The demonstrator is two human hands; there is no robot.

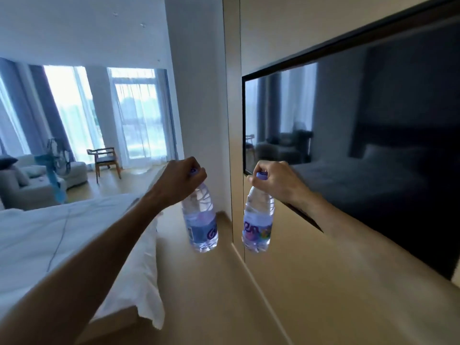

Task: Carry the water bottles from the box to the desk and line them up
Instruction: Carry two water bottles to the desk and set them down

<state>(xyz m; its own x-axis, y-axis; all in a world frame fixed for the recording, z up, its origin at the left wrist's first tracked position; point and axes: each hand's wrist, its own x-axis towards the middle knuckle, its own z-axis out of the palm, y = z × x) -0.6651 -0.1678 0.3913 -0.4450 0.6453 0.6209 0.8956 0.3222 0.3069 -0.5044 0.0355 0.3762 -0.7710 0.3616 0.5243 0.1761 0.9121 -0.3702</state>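
Note:
I hold two clear plastic water bottles with purple caps and purple-printed labels out in front of me, in the air. My left hand (pixel 183 179) grips the neck of the left bottle (pixel 200 220), which hangs tilted slightly. My right hand (pixel 275 179) pinches the cap and neck of the right bottle (pixel 257 221), which hangs nearly upright. The two bottles are side by side and apart. Neither the box nor the desk is in view.
A white bed (pixel 74 240) fills the lower left. On the right wall hangs a dark television (pixel 361 145). A narrow strip of wooden floor (pixel 199 282) runs between them. Far off stand a sofa (pixel 29 180), a fan (pixel 56 168), a wooden chair (pixel 104 158) and curtained windows.

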